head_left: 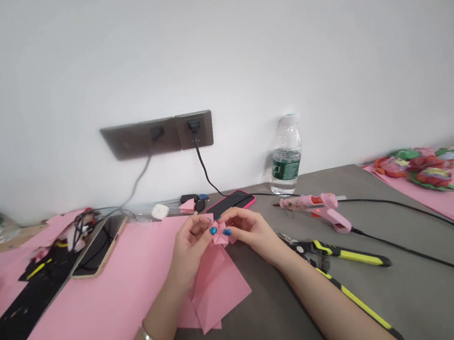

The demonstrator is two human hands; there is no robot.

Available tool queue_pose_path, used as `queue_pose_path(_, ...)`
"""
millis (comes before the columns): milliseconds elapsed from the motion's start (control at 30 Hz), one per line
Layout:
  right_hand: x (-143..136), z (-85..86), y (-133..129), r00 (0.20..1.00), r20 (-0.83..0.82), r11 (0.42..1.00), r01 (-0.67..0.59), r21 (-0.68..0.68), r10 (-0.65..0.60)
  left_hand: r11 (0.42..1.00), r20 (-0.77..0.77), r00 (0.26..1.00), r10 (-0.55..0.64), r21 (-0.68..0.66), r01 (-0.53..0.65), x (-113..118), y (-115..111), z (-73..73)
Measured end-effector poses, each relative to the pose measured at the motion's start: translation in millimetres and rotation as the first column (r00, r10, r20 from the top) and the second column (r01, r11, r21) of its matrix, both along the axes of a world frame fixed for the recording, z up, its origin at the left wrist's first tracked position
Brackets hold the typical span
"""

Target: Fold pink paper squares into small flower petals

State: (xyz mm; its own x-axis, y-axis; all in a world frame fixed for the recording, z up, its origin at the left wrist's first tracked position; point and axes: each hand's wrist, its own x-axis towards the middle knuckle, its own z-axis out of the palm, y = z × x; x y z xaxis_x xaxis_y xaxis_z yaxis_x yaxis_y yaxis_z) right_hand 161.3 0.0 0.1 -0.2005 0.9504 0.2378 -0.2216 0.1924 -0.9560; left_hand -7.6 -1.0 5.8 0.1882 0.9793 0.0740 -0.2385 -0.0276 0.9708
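Note:
Between my two hands is a small folded pink paper piece (220, 237), shaped somewhat like a flower. My left hand (194, 243) pinches its left side with thumb and fingers. On the other side, my right hand (249, 232) grips it the same way, thumb toward me. Below them lie loose pink paper squares (221, 292), creased and overlapping. A phone with a pink edge (235, 201) lies just behind my fingers, and a small folded pink paper (187, 206) rests near it.
To the right are a pink glue gun (314, 204) with a black cord, yellow-black pliers (348, 254) and a water bottle (285, 156). Crumpled coloured flowers (432, 168) sit on pink sheets far right. Large pink paper (83, 319) and another phone (100, 247) lie left.

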Motion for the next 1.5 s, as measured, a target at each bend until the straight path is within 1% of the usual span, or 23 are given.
queue_pose_path(67,-0.2,-1.5,0.9,0.999,0.005,0.999,0.037,-0.020,-0.037,1.000,-0.033,0.999,0.020,0.023,-0.019,-0.5,0.4,0.4)
queue_pose_path(200,-0.2,-5.4,2.3,0.997,0.034,0.994,0.077,-0.076,-0.075,0.998,-0.131,0.991,0.018,0.062,-0.010,-2.7,0.8,0.3)
queue_pose_path(267,-0.2,-6.8,2.8,0.993,0.043,0.991,0.110,-0.081,-0.107,0.997,-0.169,0.985,0.026,0.075,-0.014,-3.8,0.8,0.2)
queue_pose_path(400,-0.4,-6.4,3.1,0.982,0.052,0.983,0.184,-0.028,-0.182,0.998,-0.187,0.982,0.029,0.063,-0.017,-3.9,0.7,0.5)
queue_pose_path(467,-0.9,-5.0,2.8,0.977,0.072,0.979,0.202,0.006,-0.202,0.999,-0.190,0.982,0.020,0.054,-0.010,-3.1,0.8,1.2)
queue_pose_path(600,-2.8,-3.6,1.8,0.976,0.099,0.979,0.185,0.086,-0.193,0.997,-0.207,0.978,0.015,0.082,0.002,-1.7,0.8,2.9)
queue_pose_path(667,-3.8,-4.2,1.7,0.982,0.083,0.982,0.164,0.099,-0.172,0.996,-0.205,0.979,0.009,0.088,0.010,-1.8,0.6,3.4)
queue_pose_path(800,-4.9,-5.7,2.1,0.992,0.053,0.993,0.115,0.023,-0.116,0.997,-0.190,0.982,0.018,0.081,-0.002,-2.1,0.3,2.7)
queue_pose_path(900,-5.2,-6.8,2.9,0.995,0.037,0.995,0.097,-0.033,-0.096,0.997,-0.187,0.982,0.027,0.070,-0.014,-2.0,0.6,0.5)
queue_pose_path(1067,-4.4,-8.1,3.6,0.999,0.019,0.992,0.040,-0.120,-0.038,1.000,-0.158,0.987,-0.009,0.011,0.010,-3.1,1.4,-2.4)
queue_pose_path(1233,-3.1,-6.1,1.8,1.000,0.030,0.976,0.012,-0.216,-0.005,0.999,-0.089,0.995,0.034,-0.023,-0.036,-4.9,3.3,-3.7)
queue_pose_path(1367,-2.7,-5.8,1.0,1.000,0.010,0.972,-0.017,-0.236,0.020,0.995,0.023,1.000,0.016,-0.096,-0.013,-3.8,4.5,-5.4)
queue_pose_path(1500,-3.1,-7.5,1.8,0.999,-0.028,0.978,0.037,-0.207,-0.044,0.985,0.066,0.996,0.052,-0.170,-0.040,-1.3,3.4,-4.4)
